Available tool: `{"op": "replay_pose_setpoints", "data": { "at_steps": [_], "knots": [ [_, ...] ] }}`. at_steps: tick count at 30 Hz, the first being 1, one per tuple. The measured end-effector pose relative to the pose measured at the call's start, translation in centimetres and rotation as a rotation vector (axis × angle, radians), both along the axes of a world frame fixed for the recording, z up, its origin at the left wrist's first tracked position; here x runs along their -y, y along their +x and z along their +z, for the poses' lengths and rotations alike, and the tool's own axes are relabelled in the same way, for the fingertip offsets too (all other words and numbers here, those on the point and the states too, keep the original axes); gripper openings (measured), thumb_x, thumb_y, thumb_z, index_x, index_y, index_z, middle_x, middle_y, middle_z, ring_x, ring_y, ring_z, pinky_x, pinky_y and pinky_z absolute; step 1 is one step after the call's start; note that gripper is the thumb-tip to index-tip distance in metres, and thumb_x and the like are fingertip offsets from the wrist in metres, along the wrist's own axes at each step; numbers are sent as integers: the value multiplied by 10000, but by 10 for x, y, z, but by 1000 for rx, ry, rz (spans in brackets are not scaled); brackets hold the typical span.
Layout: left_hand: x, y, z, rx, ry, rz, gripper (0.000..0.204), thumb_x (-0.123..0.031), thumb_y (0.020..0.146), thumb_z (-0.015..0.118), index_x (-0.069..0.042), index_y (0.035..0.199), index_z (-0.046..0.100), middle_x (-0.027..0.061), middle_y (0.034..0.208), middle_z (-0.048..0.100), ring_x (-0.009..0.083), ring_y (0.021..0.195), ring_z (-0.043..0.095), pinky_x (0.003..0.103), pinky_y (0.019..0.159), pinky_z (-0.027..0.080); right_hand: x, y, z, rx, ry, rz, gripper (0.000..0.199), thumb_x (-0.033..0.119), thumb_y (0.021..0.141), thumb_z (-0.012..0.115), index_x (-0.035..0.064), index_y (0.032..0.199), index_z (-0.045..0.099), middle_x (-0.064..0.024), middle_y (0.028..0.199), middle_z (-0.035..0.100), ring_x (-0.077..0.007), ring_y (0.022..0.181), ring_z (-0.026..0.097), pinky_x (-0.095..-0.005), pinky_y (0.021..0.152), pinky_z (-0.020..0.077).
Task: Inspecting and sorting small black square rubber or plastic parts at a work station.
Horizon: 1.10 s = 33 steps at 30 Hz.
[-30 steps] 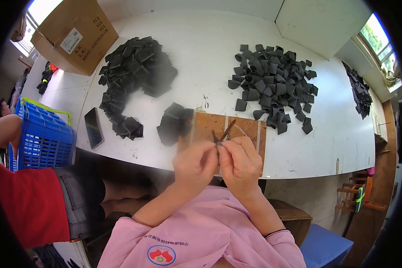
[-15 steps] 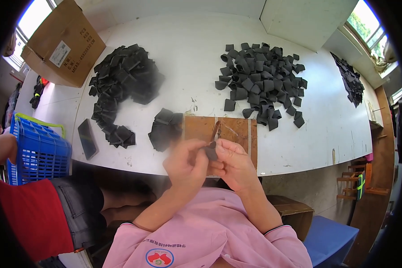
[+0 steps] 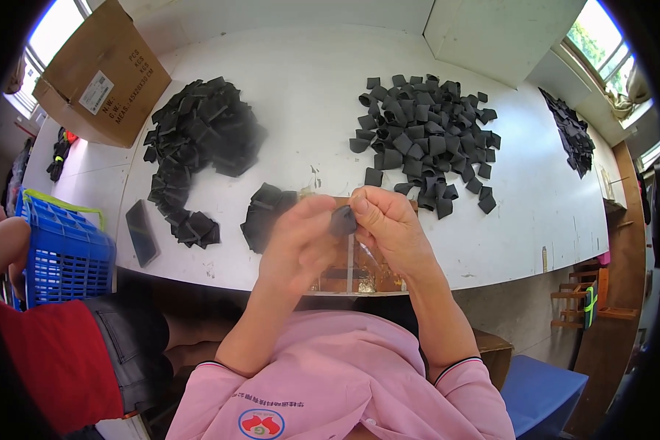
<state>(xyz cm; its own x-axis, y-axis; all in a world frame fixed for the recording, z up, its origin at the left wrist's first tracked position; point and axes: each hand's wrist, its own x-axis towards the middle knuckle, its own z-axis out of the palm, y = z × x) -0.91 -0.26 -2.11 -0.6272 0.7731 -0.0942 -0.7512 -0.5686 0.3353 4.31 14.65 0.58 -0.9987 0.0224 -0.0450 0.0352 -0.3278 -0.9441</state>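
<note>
Above a brown wooden board (image 3: 335,276) at the table's near edge, my right hand (image 3: 392,227) pinches a small folded black fabric piece (image 3: 343,221) between thumb and fingers. My left hand (image 3: 292,238) is right beside the piece's left side; its fingers are smeared by motion, so their grip does not show. Just left of it lies a small stack of black fabric pieces (image 3: 262,213), partly hidden by the hand. Beyond my right hand spreads a loose heap of similar folded black pieces (image 3: 425,132).
A curved pile of flat black pieces (image 3: 198,125) lies to the left, near a phone (image 3: 141,233) and a cardboard box (image 3: 102,81). More dark strips (image 3: 570,132) lie far right. Another person in a red top (image 3: 59,352) is at my left by a blue basket (image 3: 69,257).
Both hands have risen away from me with the fabric piece, baring the near part of the board. My left hand has opened out from its curled grip and blurred.
</note>
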Motion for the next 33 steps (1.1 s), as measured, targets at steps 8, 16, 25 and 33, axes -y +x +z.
{"op": "replay_pose_setpoints", "data": {
  "at_steps": [8, 16, 25, 33],
  "knots": [
    [-6, 1, 4, 371, 306, -77, 211, -30, 856, 412, 21, 1047, 485, 129, 830, 582, 50, 358, 332, 177, 355, 270, -1, -2, -2, 9, -67, 29, 250, 232, 894, 488, 44, 735, 534, 78, 569, 372, -7, 510, 305, -172, 440, 241],
    [-5, -3, 8, 358, 164, -58, 155, -74, 862, 455, -13, 974, 544, 54, 793, 573, 51, 383, 332, 194, 362, 269, -3, -7, 1, -26, 136, -11, 260, 234, 889, 496, 46, 714, 539, 69, 571, 396, -9, 500, 313, -170, 424, 244],
    [-2, 4, -5, 106, 19, 28, 214, -64, 847, 473, -18, 1051, 517, 70, 816, 566, 69, 457, 402, 204, 411, 322, -2, -6, -8, 13, -27, 31, 274, 247, 887, 502, 65, 683, 481, 54, 598, 394, -36, 510, 358, -178, 453, 296],
    [-12, -5, 33, -1389, -697, 600, 261, 46, 721, 551, -30, 968, 588, 98, 909, 593, 175, 781, 566, 246, 679, 442, 4, 14, 3, -381, 636, -510, 217, 136, 743, 658, -7, 861, 545, -71, 781, 519, -139, 620, 520, -255, 534, 422]
  ]
}}
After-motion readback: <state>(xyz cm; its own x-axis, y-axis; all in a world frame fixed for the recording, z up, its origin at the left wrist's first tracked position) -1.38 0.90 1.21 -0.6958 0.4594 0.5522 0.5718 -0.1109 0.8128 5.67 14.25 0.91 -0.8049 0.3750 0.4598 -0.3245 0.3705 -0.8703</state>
